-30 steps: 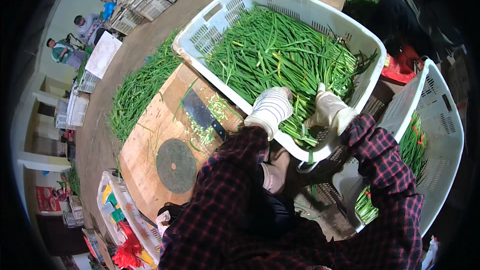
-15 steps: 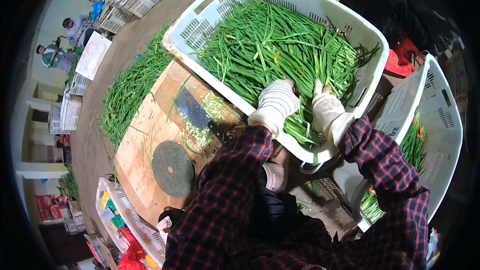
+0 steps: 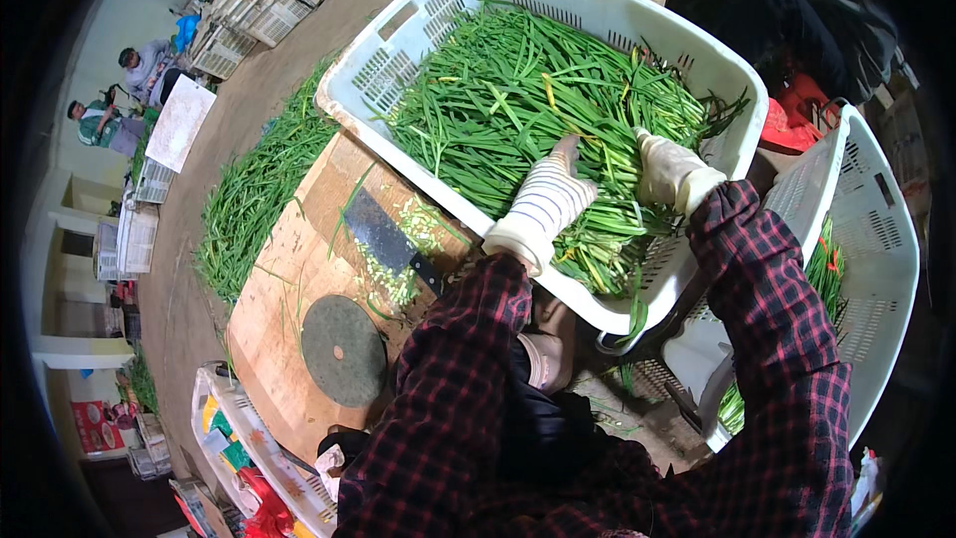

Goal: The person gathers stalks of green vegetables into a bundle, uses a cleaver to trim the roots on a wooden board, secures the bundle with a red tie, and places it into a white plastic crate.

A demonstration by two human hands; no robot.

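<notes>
A white plastic crate (image 3: 687,30) holds a thick heap of green garlic chives (image 3: 518,90). My left hand (image 3: 553,194), in a striped white glove, lies on the heap by the crate's near side, thumb and fingers apart. To its right, my right hand (image 3: 677,169), in a plain pale glove, presses against the chives near the right wall; its fingers look stretched out, their tips partly hidden among the leaves. Pale stem ends and some yellowed leaves lie between and below the two hands.
Left of the crate, a wooden board (image 3: 289,269) bears a cleaver (image 3: 378,229), chopped pale bits and a round grey disc (image 3: 344,351). Loose chives (image 3: 249,199) cover the floor beyond. Another white crate (image 3: 881,239) stands at the right. Two people sit far left.
My hands have moved apart. The left thumb and fingers are spread more, and the right hand has shifted up and right. Chives between them lie looser, with more yellowish stems showing.
</notes>
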